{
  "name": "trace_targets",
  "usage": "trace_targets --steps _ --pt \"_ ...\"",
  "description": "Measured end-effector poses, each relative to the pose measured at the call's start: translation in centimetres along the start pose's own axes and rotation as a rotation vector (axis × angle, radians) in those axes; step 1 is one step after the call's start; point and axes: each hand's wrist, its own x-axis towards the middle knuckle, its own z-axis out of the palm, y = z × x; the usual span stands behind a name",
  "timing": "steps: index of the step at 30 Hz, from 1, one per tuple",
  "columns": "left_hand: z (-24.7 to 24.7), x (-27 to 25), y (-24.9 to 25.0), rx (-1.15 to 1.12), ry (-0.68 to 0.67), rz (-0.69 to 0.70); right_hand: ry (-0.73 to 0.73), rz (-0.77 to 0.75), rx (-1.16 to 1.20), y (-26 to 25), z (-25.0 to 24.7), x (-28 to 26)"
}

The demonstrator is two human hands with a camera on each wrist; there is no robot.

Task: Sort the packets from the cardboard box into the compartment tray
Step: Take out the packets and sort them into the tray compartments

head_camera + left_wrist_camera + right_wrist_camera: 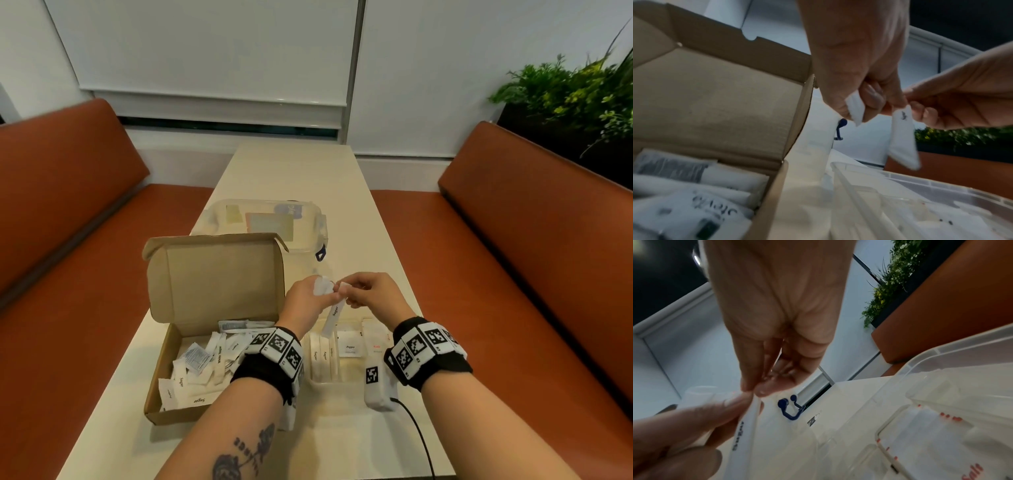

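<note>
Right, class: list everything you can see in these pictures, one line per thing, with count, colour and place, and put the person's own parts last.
Box: one, brown cardboard, lid open, left on the table.
Loose packets: many, mostly white, some printed blue, in the box.
Tray: one, clear, right of the box; holds sugar sticks, a pepper sachet and salt sachets in separate compartments.
Tub: one, clear with blue clips, behind the box.
Table: one, cream.
Benches: two, orange-brown, either side of the table.
Plant: green, far right.
Sugar stick: one, white, hanging above the tray, pinched by both hands.
Wristbands: two, black with marker tags.
Left hand: also holds a small white packet.
Right hand: pinches the stick's top.
</note>
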Motion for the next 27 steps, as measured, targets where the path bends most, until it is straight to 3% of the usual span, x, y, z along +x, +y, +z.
trace_targets --steps 3,7,16,19,22,24,27 --pt "-0.1 -0.1 -0.1 0.005 -0.025 -0.057 0.096 0.035 0.108 0.1 -0.1 0.2" --pt "-0.8 -0.1 -0.4 -0.095 0.048 -0.117 0.175 0.102 0.281 0.8 -0.9 0.1" --pt "-0.9 0.0 -0.3 -0.184 0.095 -0.155 0.192 0.164 0.432 2.1 -1.0 -0.2" --pt "-1.0 0.3 -0.3 -0.018 0.131 -0.06 0.15 0.128 0.144 2.3 -0.8 -0.1" --pt "-0.7 0.5 0.3 0.25 0.059 0.048 0.007 0.042 -0.167 2.2 -0.6 -0.2" --pt "-0.4 0.5 0.6 0.288 0.017 0.073 -0.082 0.029 -0.232 2.0 -0.2 -0.2" --pt "-0.5 0.5 0.6 0.18 0.023 0.045 -0.074 0.037 -0.209 1.7 0.1 -0.1"
